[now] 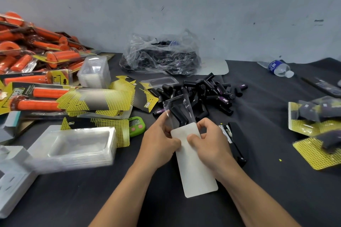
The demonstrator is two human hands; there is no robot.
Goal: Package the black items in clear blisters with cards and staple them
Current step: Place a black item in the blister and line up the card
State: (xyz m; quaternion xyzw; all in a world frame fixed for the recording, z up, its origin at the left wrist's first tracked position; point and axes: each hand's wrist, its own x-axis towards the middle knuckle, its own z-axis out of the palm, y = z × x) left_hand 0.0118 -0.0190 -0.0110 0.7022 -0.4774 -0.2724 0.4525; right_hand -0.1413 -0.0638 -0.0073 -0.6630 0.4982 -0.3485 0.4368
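Note:
A clear blister (178, 110) with a black item (180, 116) inside it is held up over the dark table (258, 180), and the white back of a card (196, 167) is partly slid into its lower end. My left hand (160, 142) pinches the blister's left edge and the card's top corner. My right hand (210, 140) pinches the card at its right side. Loose black items (208, 92) lie in a heap just behind. A black stapler (235, 140) lies right of my right hand.
Stacks of empty clear blisters (77, 145) and yellow-black cards (96, 101) lie at the left, with orange packaged grips (36, 49) behind. A plastic bag (160, 55) of black items sits at the back. Finished packs (317, 127) lie at the right, a water bottle (279, 68) far right.

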